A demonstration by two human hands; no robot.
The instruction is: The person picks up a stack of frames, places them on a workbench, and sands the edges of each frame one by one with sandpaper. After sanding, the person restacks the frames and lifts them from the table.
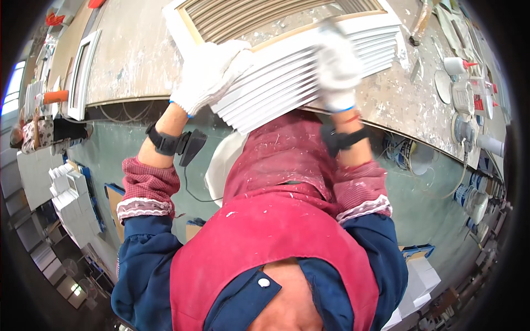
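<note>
A white louvered panel point(281, 77) lies tilted over the near edge of the worktable, its long slats running toward me. Behind the slats, its pale frame point(259, 44) surrounds an opening with brownish slats. My left hand point(212, 71), in a white knitted glove, is closed on the panel's left part; the glove is overexposed, so the finger outlines are faint. Over the panel's right part is my gloved right hand point(338, 71), smeared by motion. A blurred grey thing point(331, 26) juts from its far end, its kind unclear. Both wrists carry black straps.
The paint-spattered worktable point(132, 60) spans the far side. At right stand a white glue bottle with a red tip point(457, 65) and clear containers point(464, 96). A small white frame point(83, 74) leans at left beside an orange cylinder point(55, 97). Buckets point(398, 151) sit below the table.
</note>
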